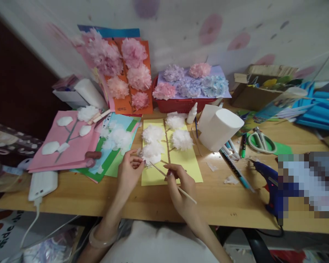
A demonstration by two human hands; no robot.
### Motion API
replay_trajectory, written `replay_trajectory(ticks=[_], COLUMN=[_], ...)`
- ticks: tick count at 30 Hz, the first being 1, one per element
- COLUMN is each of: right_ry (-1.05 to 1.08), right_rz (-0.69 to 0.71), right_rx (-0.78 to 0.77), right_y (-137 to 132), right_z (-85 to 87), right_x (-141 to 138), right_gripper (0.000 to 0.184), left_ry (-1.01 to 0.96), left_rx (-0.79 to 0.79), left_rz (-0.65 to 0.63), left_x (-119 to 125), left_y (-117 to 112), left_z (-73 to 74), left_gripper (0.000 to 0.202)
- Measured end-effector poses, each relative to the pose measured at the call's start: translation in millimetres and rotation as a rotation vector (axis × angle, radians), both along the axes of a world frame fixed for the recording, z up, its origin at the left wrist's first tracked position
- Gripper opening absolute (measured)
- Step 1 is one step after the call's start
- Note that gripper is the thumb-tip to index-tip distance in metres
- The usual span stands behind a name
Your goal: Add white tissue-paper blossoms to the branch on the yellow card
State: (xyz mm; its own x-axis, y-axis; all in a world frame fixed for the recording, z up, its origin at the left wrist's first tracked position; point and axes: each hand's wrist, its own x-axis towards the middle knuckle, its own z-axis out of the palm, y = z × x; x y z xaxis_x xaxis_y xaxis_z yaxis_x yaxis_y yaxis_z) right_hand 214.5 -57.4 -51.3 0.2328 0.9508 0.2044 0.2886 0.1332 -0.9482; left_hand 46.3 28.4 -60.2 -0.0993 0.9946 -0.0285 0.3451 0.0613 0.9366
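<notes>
A yellow sheet point(185, 171) lies flat before me, with a brown painted stem point(168, 146) and several fluffy white tissue-paper flowers on it. My left hand point(130, 170) pinches the left edge of the lower left tissue-paper flower point(152, 150). Held like a pen in my right hand point(181, 186) is a thin wooden stick point(188, 195). Its tip points up and left, close to the lower edge of that same flower; whether it touches is too fine to tell. Another white flower point(182, 139) sits right of the stem.
Right of the sheet stand a white paper roll point(222, 128) and a small white bottle point(192, 113). Pens, scissors point(261, 142) and a blue glue gun point(271, 182) lie farther right. At left are a pink card point(71, 146) and a white power bank point(43, 185). Finished flower pictures lean behind.
</notes>
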Motion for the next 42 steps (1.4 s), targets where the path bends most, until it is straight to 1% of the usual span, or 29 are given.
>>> replay_trajectory(ticks=[4, 7, 12, 17, 20, 29, 35, 38, 42], right_ry=[-0.108, -0.162, -0.197, -0.241, -0.256, -0.304, -0.382, -0.361, -0.178], right_rz=[0.045, 0.049, 0.043, 0.010, 0.018, 0.019, 0.042, -0.003, -0.112], right_rx=[0.022, 0.027, 0.013, 0.032, 0.043, 0.042, 0.065, 0.089, 0.075], right_y=[5.1, 6.5, 4.4, 1.4, 2.4, 7.9, 11.2, 6.7, -3.7], right_z=[-1.7, -3.4, -1.8, 0.2, 0.4, -1.0, 2.7, 4.3, 2.7], right_x=[-5.1, -7.4, -9.4, -10.6, -11.7, -17.1, -21.7, -21.4, -18.7], right_gripper=[0.020, 0.019, 0.018, 0.019, 0.018, 0.020, 0.022, 0.022, 0.020], left_ry=[0.010, 0.018, 0.023, 0.018, 0.009, -0.017, -0.075, -0.089, -0.097], left_rx=[0.006, 0.004, 0.012, 0.008, 0.010, -0.005, -0.012, -0.011, 0.043], left_rz=[-0.013, -0.030, -0.035, -0.036, -0.039, -0.070, -0.100, -0.107, -0.079], left_x=[1.0, 0.4, -1.0, -1.6, -2.1, -3.4, -6.1, -8.7, -12.7], left_y=[-0.6, 0.3, 2.2, 3.3, 3.4, 2.3, 0.7, -1.1, -6.1], left_z=[-0.3, -1.3, -3.8, -8.1, -9.8, -7.5, -9.0, -12.4, -12.0], left_gripper=[0.044, 0.043, 0.041, 0.042, 0.042, 0.043, 0.045, 0.045, 0.035])
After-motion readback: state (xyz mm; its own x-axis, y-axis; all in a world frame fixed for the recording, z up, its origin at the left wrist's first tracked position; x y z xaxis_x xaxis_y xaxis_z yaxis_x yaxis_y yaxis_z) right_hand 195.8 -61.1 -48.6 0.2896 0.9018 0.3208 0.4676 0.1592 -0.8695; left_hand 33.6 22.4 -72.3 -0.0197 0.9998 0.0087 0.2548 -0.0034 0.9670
